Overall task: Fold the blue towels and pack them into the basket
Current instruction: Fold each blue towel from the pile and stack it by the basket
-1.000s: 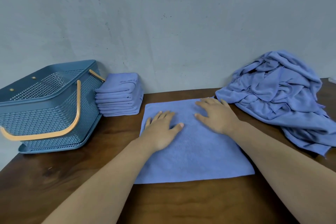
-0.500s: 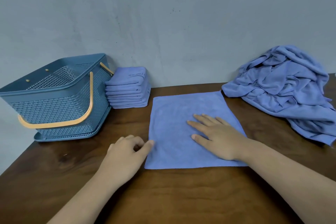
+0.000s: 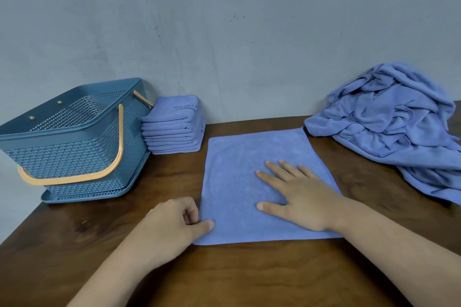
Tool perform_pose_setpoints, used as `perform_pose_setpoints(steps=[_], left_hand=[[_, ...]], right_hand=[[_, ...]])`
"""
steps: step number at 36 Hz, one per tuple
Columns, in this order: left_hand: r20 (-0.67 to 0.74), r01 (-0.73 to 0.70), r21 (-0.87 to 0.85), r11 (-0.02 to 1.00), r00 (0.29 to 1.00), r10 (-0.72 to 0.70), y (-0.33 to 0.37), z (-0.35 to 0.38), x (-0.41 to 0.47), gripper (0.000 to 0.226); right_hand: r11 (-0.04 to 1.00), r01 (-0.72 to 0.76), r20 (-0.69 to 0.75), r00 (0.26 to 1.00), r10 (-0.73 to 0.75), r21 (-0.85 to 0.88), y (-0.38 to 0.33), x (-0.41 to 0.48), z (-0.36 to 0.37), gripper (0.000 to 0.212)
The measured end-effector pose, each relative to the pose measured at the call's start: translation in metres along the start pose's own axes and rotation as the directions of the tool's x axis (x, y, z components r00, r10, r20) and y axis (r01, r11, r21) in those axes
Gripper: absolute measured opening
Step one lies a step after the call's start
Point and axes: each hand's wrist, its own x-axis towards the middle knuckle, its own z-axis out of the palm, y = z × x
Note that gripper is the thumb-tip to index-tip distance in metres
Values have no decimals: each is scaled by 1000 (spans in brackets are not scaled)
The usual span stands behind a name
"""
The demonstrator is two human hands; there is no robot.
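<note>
Your left hand (image 3: 174, 222) has slid off the flat blue towel (image 3: 239, 157) to its near-left corner, where its grip now pinches the edge; your right hand (image 3: 299, 197) lies open and spread, pinning the cloth to the table (image 3: 224, 276); the first fold looks ready; the folded stack (image 3: 174, 129) sits just beside the basket (image 3: 62, 129), the unfolded heap (image 3: 389, 127) far right; neither seems in the way

The folded stack's top towel (image 3: 175, 109) bears upside-down letters, seemingly "TNESS".
</note>
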Motion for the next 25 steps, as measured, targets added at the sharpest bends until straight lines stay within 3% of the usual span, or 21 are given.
perform_pose_setpoints(steps=[5,8,12,15,19,25], left_hand=[[-220,-227,15,974,949,225,14,7,26,20],[-122,-292,67,954,946,299,28,20,57,53],[120,-215,252,944,974,190,31,39,81,82],[177,-173,269,948,976,127,32,39,85,82],[56,-177,271,946,984,168,34,32,100,79],[164,-197,279,940,974,156,29,44,122,86]], right_hand=[[1000,-6,13,1000,6,-3,-2,0,0,94],[1000,-11,10,1000,11,-5,-2,1,1,95],[1000,-9,17,1000,9,3,-3,0,1,94],[1000,-9,13,1000,9,10,-2,0,1,94],[1000,-5,15,1000,5,26,-2,1,1,95],[994,-20,17,1000,18,105,3,0,-6,90]])
